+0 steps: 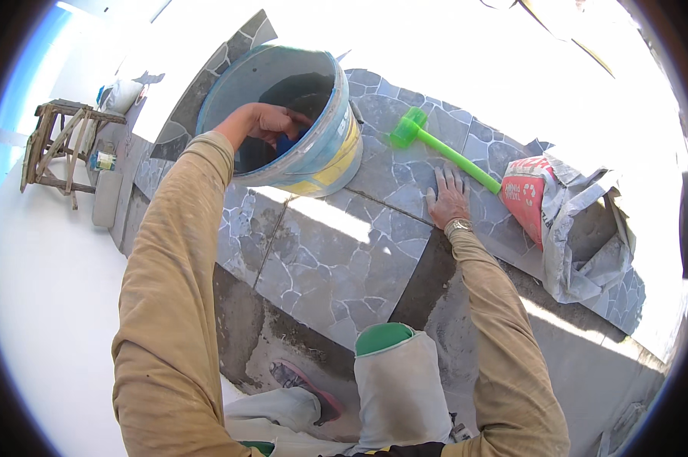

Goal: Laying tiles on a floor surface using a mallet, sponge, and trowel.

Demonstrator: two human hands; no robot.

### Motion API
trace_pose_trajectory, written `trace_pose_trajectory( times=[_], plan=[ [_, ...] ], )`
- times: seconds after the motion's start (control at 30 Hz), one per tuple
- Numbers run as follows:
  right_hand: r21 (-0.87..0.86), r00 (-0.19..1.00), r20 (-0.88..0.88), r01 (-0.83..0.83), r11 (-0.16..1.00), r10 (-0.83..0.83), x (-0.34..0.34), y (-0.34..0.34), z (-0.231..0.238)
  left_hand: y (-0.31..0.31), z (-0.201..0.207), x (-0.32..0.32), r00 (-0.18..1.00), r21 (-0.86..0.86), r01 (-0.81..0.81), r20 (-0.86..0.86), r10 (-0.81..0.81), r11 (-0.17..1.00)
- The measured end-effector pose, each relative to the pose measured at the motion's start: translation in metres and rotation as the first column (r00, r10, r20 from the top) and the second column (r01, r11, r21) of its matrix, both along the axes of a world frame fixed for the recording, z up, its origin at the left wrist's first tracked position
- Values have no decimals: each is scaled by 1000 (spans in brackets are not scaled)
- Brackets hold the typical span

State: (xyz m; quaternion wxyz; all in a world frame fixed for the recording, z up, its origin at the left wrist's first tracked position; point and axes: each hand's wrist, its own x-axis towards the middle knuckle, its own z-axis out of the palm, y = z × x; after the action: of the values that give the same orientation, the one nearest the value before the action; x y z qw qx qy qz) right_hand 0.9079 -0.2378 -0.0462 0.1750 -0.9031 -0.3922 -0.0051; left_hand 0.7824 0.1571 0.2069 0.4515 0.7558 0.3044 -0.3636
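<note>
My left hand [272,124] reaches over the rim into a large blue bucket [321,156] with a yellow patch on its side. Its fingers are bent around a dark blue thing [288,143], mostly hidden, whose kind I cannot make out. Dark liquid seems to stand in the bucket. My right hand [449,199] lies flat with fingers spread on a grey stone-patterned tile [405,186], a watch at its wrist. Just beyond those fingers rests a bright green mallet [454,156], its handle pointing to the right.
On the right sits a red and white sack [565,221], its mouth open. Laid tiles [336,266] end near my knee, beside bare dark floor [428,286]. A loose tile piece [207,87] stands behind the bucket. At far left is a wooden stool [66,148].
</note>
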Motion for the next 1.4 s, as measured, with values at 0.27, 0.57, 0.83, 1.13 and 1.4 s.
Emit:
trace_pose_trajectory(
  times=[0.27, 0.57, 0.83, 1.13, 1.4],
  plan=[
    [-111, 998, 69, 0, 994, 7, -7, 8, -8, 21, 80, -141, 510, -782, -7, 534, 674, 624],
    [-155, 990, 133, -34, 987, 55, -3, 12, -24, -66, -23, -438, 275, -803, -464, 270, 922, 374],
    [-144, 982, 161, -80, 986, 103, 1, 13, -28, -71, -158, -531, 318, -277, -913, -18, 948, 301],
    [-97, 972, 171, -146, 984, 161, 9, 13, -36, 65, -215, -561, 168, -115, -974, 227, 959, 198],
    [-110, 974, 155, -147, 983, 163, 9, 13, -35, 174, -210, -570, -109, -163, -986, 486, 867, -33]
  ],
)
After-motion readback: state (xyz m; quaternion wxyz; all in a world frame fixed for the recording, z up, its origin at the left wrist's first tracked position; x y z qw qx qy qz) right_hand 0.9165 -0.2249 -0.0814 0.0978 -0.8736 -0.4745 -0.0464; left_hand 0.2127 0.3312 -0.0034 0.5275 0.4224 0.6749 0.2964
